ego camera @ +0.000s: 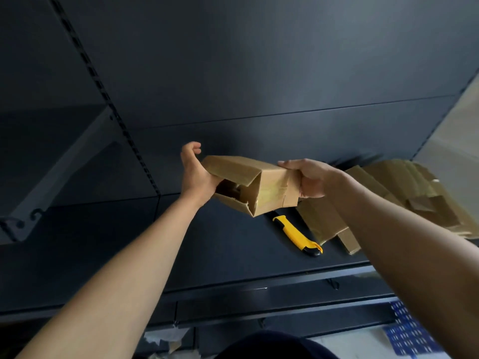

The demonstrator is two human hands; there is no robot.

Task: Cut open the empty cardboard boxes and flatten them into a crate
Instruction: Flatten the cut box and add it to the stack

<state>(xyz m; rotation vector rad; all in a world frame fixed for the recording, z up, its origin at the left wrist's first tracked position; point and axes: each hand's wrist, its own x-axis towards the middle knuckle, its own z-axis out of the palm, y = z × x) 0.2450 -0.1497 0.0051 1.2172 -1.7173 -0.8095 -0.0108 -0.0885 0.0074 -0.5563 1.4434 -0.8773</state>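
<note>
I hold a small brown cardboard box [261, 187] in the air above a dark shelf [233, 244]. Its near end gapes open and its taped end points right. My left hand [197, 174] presses against the open left end, palm on the flap, fingers loosely curled above it. At the taped right end my right hand [309, 178] grips the box. A yellow and black utility knife [298, 235] lies on the shelf just below the box. Flattened cardboard pieces [404, 193] lie on the shelf to the right, partly behind my right forearm.
A dark back panel [259, 73] rises behind the shelf, with a slotted upright [103, 92] and a bracketed shelf [59, 161] at the left. A blue perforated crate [407, 332] shows at the lower right. Cardboard scraps [166, 343] lie on the floor below.
</note>
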